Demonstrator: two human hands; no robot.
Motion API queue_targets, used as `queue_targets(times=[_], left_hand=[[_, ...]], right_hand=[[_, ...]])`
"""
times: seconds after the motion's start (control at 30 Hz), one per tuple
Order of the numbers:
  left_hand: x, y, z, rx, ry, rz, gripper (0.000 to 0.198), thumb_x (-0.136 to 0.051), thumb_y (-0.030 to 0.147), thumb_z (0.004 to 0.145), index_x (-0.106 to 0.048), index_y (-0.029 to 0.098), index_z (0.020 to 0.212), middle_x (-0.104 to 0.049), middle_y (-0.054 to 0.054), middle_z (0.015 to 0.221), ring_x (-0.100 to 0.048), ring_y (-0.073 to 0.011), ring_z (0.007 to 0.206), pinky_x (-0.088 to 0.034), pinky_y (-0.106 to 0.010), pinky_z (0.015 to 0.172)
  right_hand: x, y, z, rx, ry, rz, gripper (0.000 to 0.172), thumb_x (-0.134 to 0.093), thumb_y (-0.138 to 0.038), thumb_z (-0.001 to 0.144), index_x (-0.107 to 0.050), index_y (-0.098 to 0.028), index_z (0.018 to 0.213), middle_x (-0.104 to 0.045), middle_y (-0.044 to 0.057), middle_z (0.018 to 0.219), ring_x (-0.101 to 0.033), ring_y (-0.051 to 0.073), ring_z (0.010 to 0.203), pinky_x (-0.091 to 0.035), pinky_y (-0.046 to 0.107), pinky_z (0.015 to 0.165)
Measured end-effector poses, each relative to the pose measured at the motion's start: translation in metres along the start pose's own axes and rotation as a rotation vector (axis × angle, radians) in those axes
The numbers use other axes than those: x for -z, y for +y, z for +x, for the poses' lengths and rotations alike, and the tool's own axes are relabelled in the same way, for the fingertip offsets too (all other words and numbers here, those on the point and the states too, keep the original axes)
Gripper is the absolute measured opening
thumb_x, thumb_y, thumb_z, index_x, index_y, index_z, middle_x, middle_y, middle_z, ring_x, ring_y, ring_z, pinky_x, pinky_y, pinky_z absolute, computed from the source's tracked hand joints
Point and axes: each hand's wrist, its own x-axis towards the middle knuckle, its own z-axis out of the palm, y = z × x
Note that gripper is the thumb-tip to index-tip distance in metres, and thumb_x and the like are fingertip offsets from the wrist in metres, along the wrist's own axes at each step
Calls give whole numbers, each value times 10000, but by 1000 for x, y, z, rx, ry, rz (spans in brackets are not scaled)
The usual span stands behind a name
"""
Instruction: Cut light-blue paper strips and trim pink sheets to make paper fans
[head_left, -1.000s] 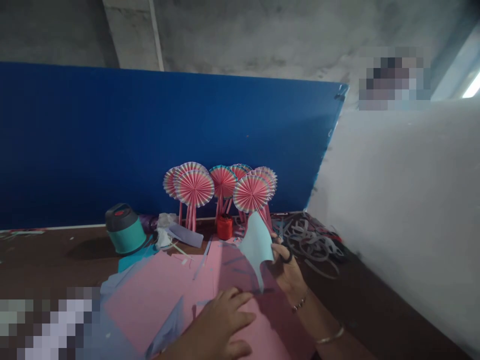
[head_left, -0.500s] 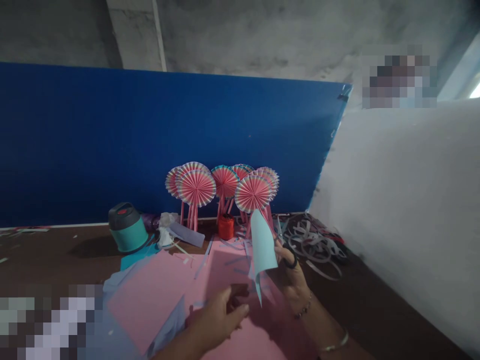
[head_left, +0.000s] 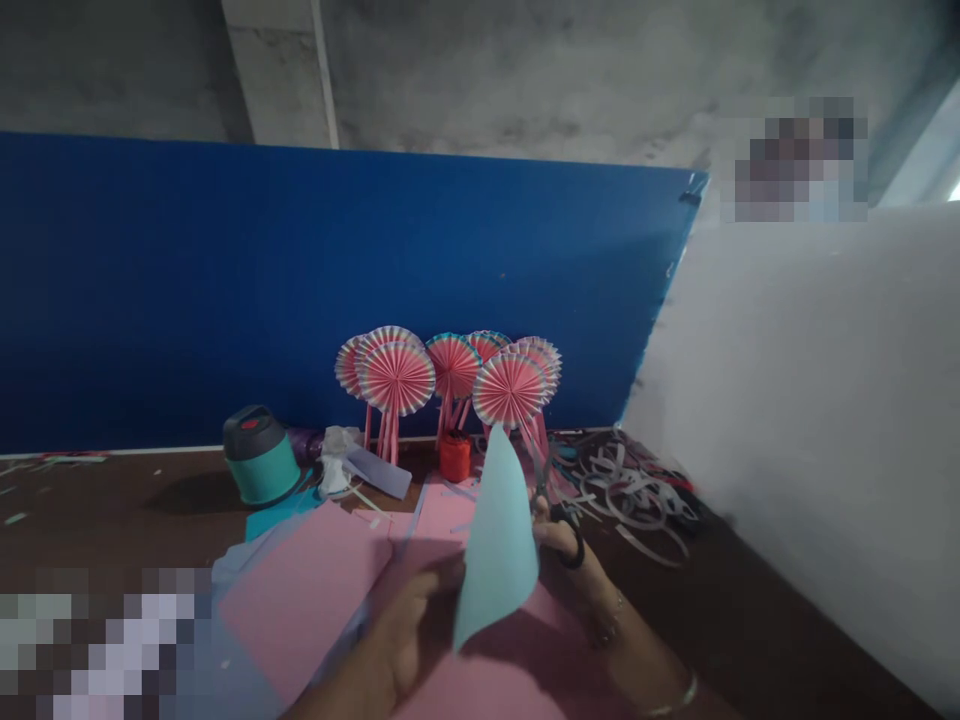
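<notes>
My left hand (head_left: 409, 635) grips the lower edge of a light blue paper sheet (head_left: 496, 540) and holds it upright over the desk. Just right of the sheet, my right hand (head_left: 581, 575) has its fingers through the black handles of scissors (head_left: 559, 520), blades pointing up beside the sheet's edge. A bangle circles my right wrist. Under both hands lie pink paper sheets (head_left: 315, 590).
Several pink pleated paper fans (head_left: 450, 375) on sticks lean against a blue board (head_left: 300, 280). A red cup (head_left: 454, 457), a teal lidded container (head_left: 259, 455) and a heap of grey paper strips (head_left: 630, 485) lie on the brown desk. A white partition (head_left: 810, 420) closes the right side.
My left hand lifted off the pink sheets and took hold of the blue sheet's lower edge. The sheet turned more upright and moved left, nearer the camera.
</notes>
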Motion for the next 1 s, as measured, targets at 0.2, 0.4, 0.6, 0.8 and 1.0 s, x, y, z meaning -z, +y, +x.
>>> queue_targets(times=[0.2, 0.4, 0.6, 0.8, 1.0], left_hand=[[26, 48, 7, -601, 221, 297, 570, -799, 259, 603, -617, 199, 1140, -729, -87, 1076, -681, -261, 955, -540, -325, 780], [53, 58, 17, -631, 410, 532, 404, -772, 428, 593, -671, 172, 889, -753, -83, 834, -697, -274, 822, -527, -329, 721], [53, 57, 17, -615, 441, 570, 448, -754, 536, 570, -679, 161, 803, -734, -59, 703, -685, -239, 696, -520, -321, 676], [47, 62, 10, -645, 501, 540, 440, -764, 527, 544, -687, 158, 771, -730, -61, 740, -664, -247, 732, -508, -328, 695], [50, 75, 1, -786, 658, 599, 366, -709, 542, 597, -664, 188, 677, -695, -41, 752, -623, -236, 775, -482, -306, 710]], right_hand=[[-1, 16, 14, 116, 61, -96, 342, -769, -319, 615, -547, -223, 857, -529, -36, 706, -451, 109, 587, -364, 210, 525], [-5, 28, 12, 228, 71, -273, 203, -660, -248, 722, -558, -212, 894, -556, -11, 767, -514, 136, 704, -414, 223, 629], [2, 31, 20, 169, 148, -229, 268, -721, -271, 664, -546, -217, 859, -513, -34, 689, -455, 112, 587, -365, 218, 526], [6, 34, 24, 70, 187, -178, 383, -789, -395, 623, -552, -206, 858, -491, -59, 598, -418, 84, 500, -332, 209, 465], [4, 21, 19, -128, 33, -168, 457, -783, -508, 623, -619, -160, 870, -598, -10, 593, -522, 115, 538, -357, 217, 480]])
